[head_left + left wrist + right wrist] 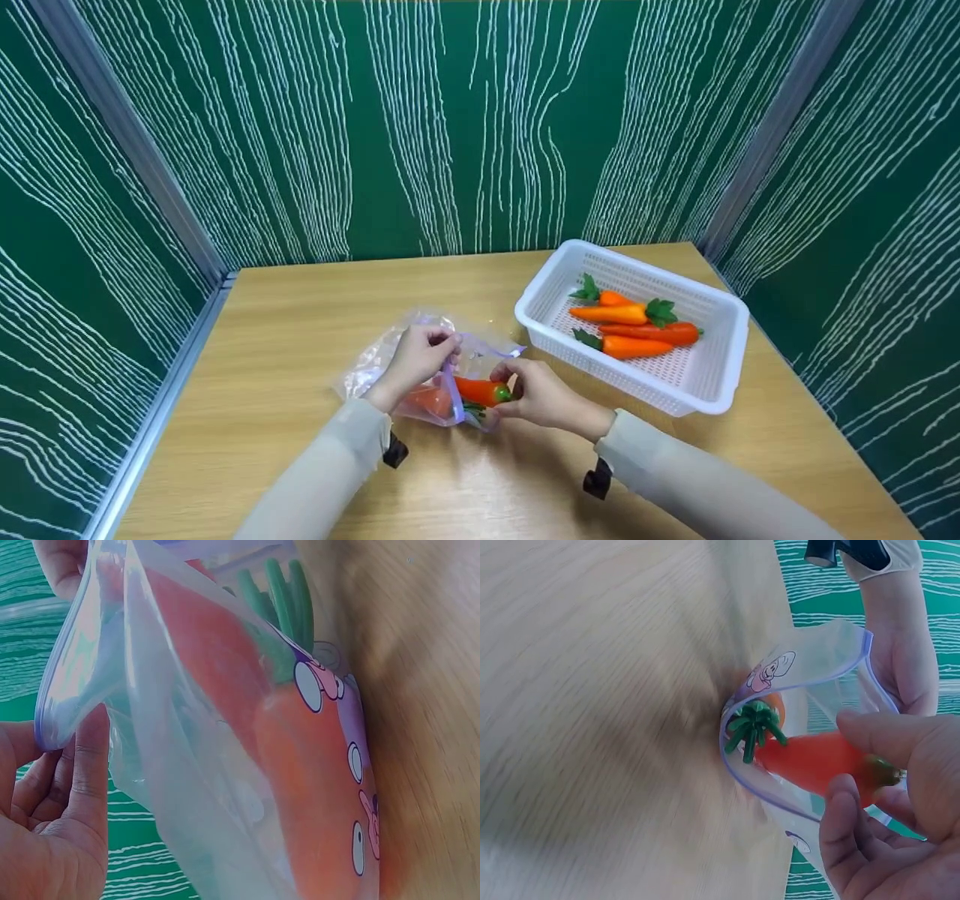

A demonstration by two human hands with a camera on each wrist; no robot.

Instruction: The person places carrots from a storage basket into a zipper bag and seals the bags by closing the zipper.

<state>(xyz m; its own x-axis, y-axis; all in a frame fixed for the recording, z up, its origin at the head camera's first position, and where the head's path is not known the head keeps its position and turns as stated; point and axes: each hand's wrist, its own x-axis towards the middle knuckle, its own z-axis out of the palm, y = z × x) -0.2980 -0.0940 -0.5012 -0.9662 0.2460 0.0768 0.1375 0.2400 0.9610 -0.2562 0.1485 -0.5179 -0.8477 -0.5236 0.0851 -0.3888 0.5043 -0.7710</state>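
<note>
A clear zip bag (379,358) with a purple zip edge and cartoon print lies on the table. My left hand (418,358) pinches its rim between thumb and fingers, and the mouth gapes toward the right. My right hand (546,395) grips a red pepper (478,391) near its green stem end, between thumb and fingers. The pepper's body reaches through the mouth into the bag. Inside, beside the pepper, sits an orange carrot (304,772) with a stubby green top (754,727). The bag's plastic blurs the pepper's far end in the left wrist view.
A white perforated basket (600,369) stands to the right of the bag, close to my right hand. In it lie several orange carrots (637,347) with leafy tops and another red pepper (679,333). Green walls (465,135) with white lines enclose the wooden table (270,390).
</note>
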